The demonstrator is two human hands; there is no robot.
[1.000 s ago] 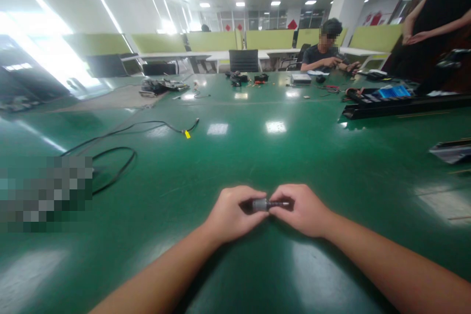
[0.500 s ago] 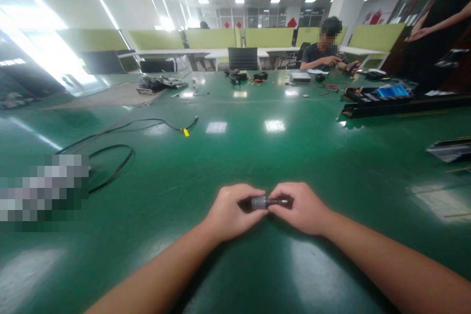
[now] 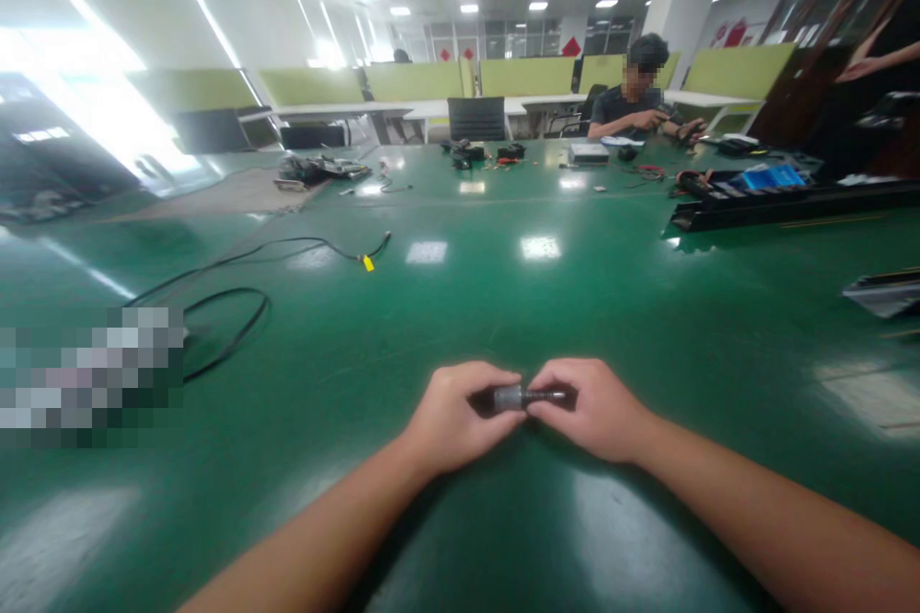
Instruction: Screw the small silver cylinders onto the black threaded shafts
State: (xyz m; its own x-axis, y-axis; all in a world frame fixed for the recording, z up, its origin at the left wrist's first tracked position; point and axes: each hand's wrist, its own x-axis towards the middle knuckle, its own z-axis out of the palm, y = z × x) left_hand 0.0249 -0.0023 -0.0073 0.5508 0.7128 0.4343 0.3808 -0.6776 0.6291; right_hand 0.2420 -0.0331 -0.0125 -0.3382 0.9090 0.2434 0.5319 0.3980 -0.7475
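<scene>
Low in the view, toward 6 o'clock, the left hand (image 3: 454,417) has its grip closed around a grey cylinder (image 3: 508,398), thumb below and fingers above. The right hand (image 3: 600,410) pinches the dark shaft (image 3: 544,396) at the cylinder's right end, just over the green counter (image 3: 460,316). From the hands, a yellow tag (image 3: 369,263) lies at 10 o'clock, a black rail (image 3: 776,208) at 2 o'clock, and a person (image 3: 631,110) sits at 1 o'clock.

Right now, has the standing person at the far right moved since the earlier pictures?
Yes. The standing person's hands are farther right, leaving a wider gap from the yellow-green partition's right end.
</scene>
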